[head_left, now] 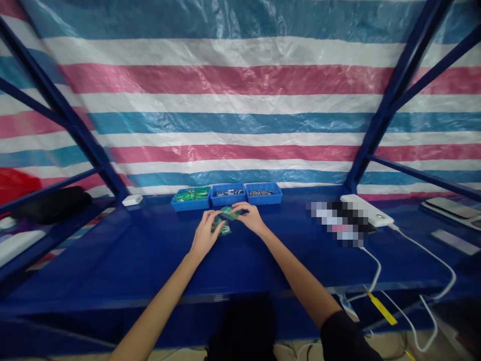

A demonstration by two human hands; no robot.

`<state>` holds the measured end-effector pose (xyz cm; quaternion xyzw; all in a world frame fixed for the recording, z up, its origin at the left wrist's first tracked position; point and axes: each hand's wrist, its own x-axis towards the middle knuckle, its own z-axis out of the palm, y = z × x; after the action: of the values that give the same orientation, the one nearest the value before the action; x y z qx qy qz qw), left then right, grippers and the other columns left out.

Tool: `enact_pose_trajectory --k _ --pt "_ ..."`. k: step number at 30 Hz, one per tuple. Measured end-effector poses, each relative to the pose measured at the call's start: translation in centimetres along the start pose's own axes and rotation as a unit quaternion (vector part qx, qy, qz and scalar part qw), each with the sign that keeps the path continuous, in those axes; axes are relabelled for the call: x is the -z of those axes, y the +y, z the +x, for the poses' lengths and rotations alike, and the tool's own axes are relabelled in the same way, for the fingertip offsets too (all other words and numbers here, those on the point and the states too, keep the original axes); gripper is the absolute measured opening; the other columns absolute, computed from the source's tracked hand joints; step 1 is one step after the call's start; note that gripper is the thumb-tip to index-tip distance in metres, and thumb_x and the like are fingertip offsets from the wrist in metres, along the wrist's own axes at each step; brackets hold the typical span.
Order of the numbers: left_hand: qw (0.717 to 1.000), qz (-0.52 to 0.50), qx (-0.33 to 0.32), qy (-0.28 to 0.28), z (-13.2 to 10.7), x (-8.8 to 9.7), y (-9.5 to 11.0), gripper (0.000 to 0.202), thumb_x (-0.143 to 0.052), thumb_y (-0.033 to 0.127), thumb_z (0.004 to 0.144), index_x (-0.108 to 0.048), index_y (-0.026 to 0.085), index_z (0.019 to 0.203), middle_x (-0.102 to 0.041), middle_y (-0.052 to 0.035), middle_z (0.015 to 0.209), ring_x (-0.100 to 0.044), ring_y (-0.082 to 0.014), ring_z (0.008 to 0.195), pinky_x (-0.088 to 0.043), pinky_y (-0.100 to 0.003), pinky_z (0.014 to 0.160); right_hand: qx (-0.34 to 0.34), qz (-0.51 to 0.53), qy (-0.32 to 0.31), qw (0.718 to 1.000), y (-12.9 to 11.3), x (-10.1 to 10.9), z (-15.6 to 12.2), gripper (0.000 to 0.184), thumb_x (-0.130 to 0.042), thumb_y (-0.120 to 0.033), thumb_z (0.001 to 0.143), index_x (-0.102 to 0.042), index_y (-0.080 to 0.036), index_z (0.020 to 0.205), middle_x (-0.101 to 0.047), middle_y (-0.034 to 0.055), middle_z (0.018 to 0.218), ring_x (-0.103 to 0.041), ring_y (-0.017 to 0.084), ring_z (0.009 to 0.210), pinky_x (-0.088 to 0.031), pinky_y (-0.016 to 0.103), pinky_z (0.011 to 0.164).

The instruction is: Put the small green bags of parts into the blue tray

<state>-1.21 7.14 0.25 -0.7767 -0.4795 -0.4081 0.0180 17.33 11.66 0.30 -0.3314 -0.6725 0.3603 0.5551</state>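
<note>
A small green-tinted clear plastic bag [226, 228] is between my two hands, just in front of the bins; a few pale small parts show in its lower end. My left hand [206, 231] is closed on the bag's left side, thumb toward the middle. On the upper right edge, my right hand [250, 217] pinches the bag between thumb and fingers. Beyond my hands stand three blue bins in a row. Green plastic bags fill the left bin [191, 206]. Metal pieces lie in the middle bin [227, 202], and small metal parts in the right bin [263, 201].
The blue table [158, 260] stands between blue metal posts, with a striped plastic sheet [233, 80] behind. A white box [132, 200] sits at the left back. At right are a white power bank [370, 211], a blurred-out object and a white cable [432, 253].
</note>
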Motion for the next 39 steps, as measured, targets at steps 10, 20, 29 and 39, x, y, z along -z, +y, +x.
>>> enact_pose_trajectory --k 10,20,29,39 --pt "0.998 0.034 -0.053 0.009 -0.3 0.4 0.6 0.016 -0.045 0.029 0.088 -0.055 0.021 0.096 -0.050 -0.0061 0.102 -0.059 -0.0133 0.079 -0.049 -0.026 0.071 0.038 -0.087 -0.010 0.995 0.5 0.3 -0.3 0.024 -0.058 -0.006 0.067 -0.074 -0.024 0.070 -0.065 0.0022 0.095 -0.058 0.014 0.087 -0.045 0.021 0.060" --pt "0.997 0.033 -0.067 0.012 -0.2 0.4 0.6 0.014 -0.043 0.028 0.089 -0.053 0.021 0.095 -0.053 -0.0065 0.101 -0.060 -0.0151 0.082 -0.048 -0.027 0.074 0.038 -0.054 -0.005 0.998 -0.5 -0.4 -0.2 0.011 -0.065 -0.016 0.069 -0.072 -0.021 0.076 -0.062 0.0023 0.089 -0.056 0.011 0.075 -0.046 0.021 0.063" --pt "0.998 -0.017 -0.018 0.054 -0.2 0.1 0.1 0.014 -0.045 0.032 0.088 -0.051 0.020 0.091 -0.057 -0.0005 0.078 -0.055 -0.0120 0.065 -0.046 -0.024 0.066 -0.052 -0.061 -0.027 0.996 -0.5 -1.0 -0.4 0.037 -0.068 -0.044 0.068 -0.066 -0.022 0.098 -0.065 -0.0001 0.087 -0.052 0.007 0.058 -0.043 0.021 0.056" --pt "0.995 -0.022 0.067 0.070 -0.3 0.2 -0.5 0.020 -0.053 0.039 0.083 -0.058 0.021 0.090 -0.065 0.0000 0.076 -0.059 -0.0129 0.064 -0.047 -0.023 0.062 -0.079 0.003 -0.055 0.995 0.3 -2.4 -0.4 0.033 -0.065 -0.047 0.070 -0.063 -0.017 0.083 -0.059 -0.0018 0.068 -0.048 0.007 0.052 -0.038 0.019 0.048"
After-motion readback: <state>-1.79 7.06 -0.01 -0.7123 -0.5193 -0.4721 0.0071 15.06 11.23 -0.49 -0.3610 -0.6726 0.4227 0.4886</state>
